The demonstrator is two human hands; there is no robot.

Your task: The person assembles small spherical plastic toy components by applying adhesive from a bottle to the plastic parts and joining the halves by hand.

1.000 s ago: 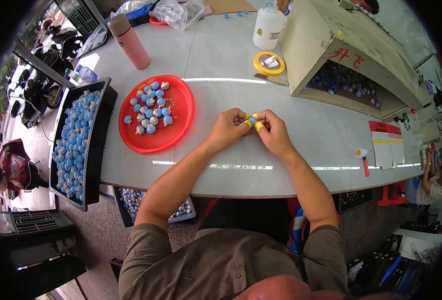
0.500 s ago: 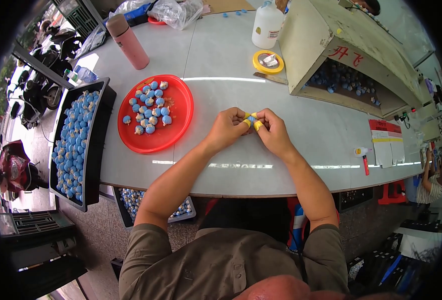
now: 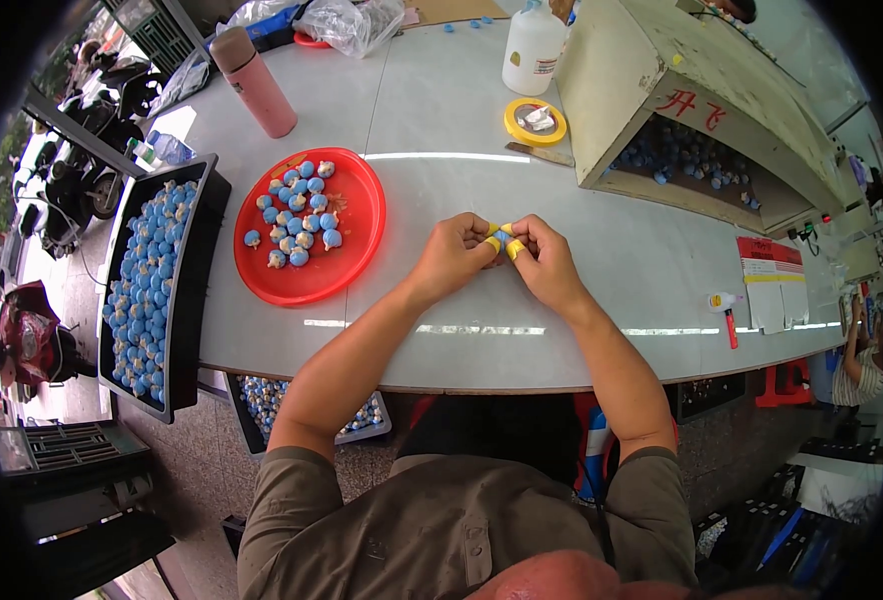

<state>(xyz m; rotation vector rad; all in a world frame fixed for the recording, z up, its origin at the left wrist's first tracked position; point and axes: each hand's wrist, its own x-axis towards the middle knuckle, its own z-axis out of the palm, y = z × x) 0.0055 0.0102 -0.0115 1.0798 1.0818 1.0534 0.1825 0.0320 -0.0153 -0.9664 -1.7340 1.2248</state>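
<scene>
Over the middle of the grey table [image 3: 442, 360], my left hand [image 3: 454, 256] and my right hand [image 3: 548, 266] meet, their fingertips pinching one small blue piece [image 3: 503, 237] between them. Yellow tape or finger covers wrap the thumbs and forefingers. Most of the piece is hidden by the fingers, so its full shape does not show. To the left of my hands lies a round red plate [image 3: 355, 262] with several small blue balls [image 3: 304, 224] on it, each with a beige, pointed part.
A black crate [image 3: 218, 200] full of similar blue balls stands left of the plate. Farther back are a pink flask [image 3: 256, 85], a white bottle [image 3: 534, 50], yellow tape [image 3: 513, 122] and a knife [image 3: 540, 154]. A cream box [image 3: 612, 110] holding blue pieces stands right; a small glue bottle [image 3: 724, 301] lies nearer.
Both hands stay in the same place, still pinching the blue piece; the fingertips shift only very slightly. Nothing else has visibly moved.
</scene>
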